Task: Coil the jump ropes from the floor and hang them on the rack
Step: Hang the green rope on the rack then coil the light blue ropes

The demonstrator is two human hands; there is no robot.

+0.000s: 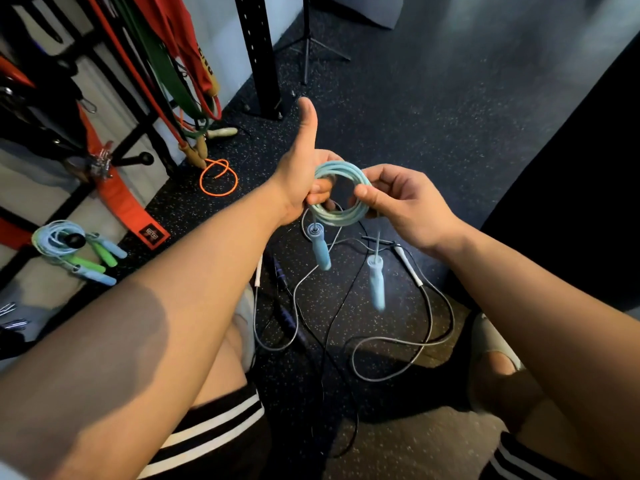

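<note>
A light blue jump rope (341, 192) is wound into a small coil at chest height. My left hand (304, 178) grips the coil's left side, thumb up. My right hand (401, 199) pinches its right side. Both blue handles (320, 249) hang loose below the coil, the second handle (376, 282) blurred. On the dark floor below lie a grey rope (408, 341) with white handles and a black rope (329, 341) with purple handles, tangled together. The black rack (131, 157) stands at the left, with two coiled ropes (74, 249) hung on a low peg.
Red and green resistance bands (162, 67) hang on the rack. An orange rope (219, 181) with wooden handles lies below them. A black upright post (259, 53) and a tripod stand (306, 46) are behind. My knees and feet frame the floor ropes.
</note>
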